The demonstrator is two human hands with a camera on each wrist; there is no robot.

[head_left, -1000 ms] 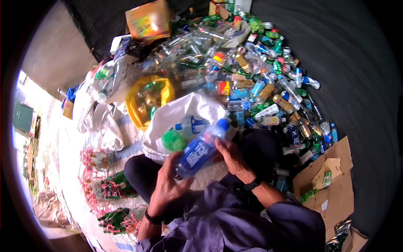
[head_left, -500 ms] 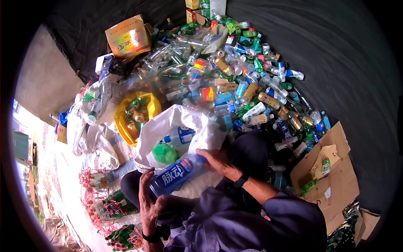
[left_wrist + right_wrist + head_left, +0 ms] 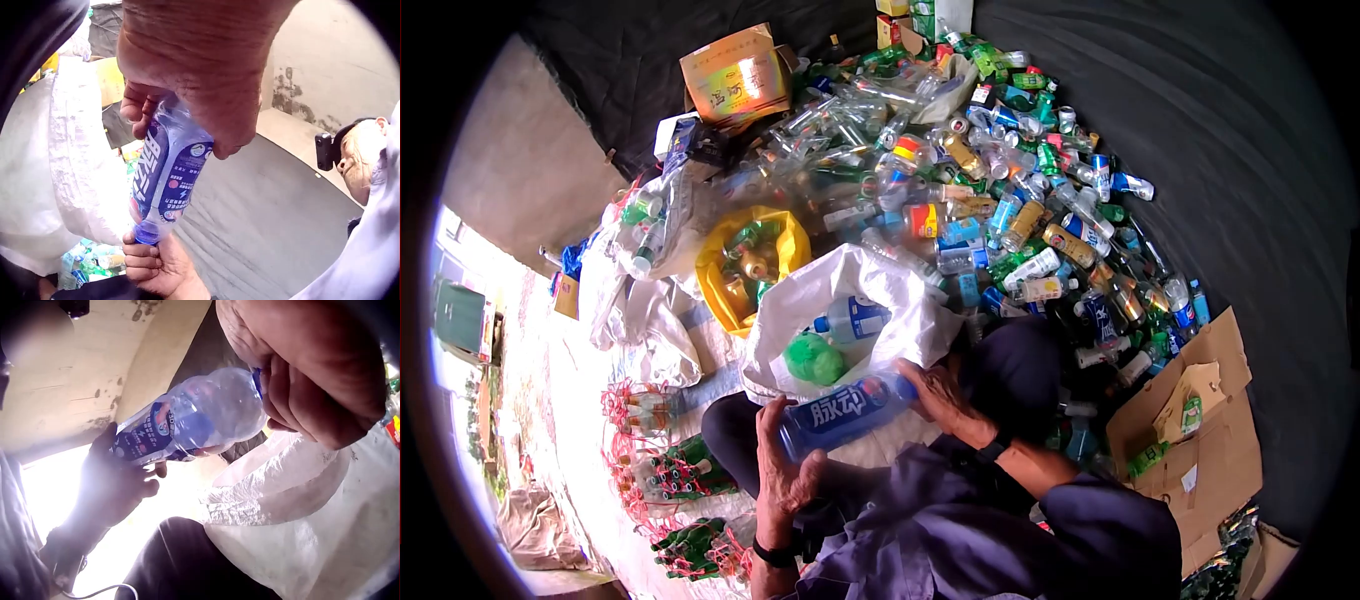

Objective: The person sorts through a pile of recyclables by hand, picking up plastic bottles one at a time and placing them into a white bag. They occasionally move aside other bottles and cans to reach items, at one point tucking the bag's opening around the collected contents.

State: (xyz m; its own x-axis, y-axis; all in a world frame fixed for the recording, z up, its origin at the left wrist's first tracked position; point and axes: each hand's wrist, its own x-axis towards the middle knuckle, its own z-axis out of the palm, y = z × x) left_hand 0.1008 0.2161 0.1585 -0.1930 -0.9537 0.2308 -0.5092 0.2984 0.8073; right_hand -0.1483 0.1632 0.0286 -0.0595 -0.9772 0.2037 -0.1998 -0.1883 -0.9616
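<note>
A clear plastic bottle with a blue label [image 3: 845, 410] lies nearly level over my lap, in front of an open white sack [image 3: 785, 305]. My left hand [image 3: 783, 475] holds its base end, thumb and fingers on opposite sides, as the left wrist view shows from above. At the other end my right hand [image 3: 945, 398] grips the blue cap [image 3: 147, 234], its fingers curled round it and mostly hiding it in the head view. Inside the sack are a crumpled green piece [image 3: 814, 358] and another blue-labelled bottle [image 3: 862, 320].
A yellow bag [image 3: 712, 262] holding bottles and cans stands behind the sack. A large heap of bottles and cans [image 3: 1025, 215] spreads ahead and right. An opened cardboard box [image 3: 1220, 440] lies to the right. Bundled green bottles [image 3: 690, 548] lie at left.
The bottle has turned from steeply tilted to nearly level, with its label facing up. My right hand has shifted onto the cap, which showed uncovered one second ago.
</note>
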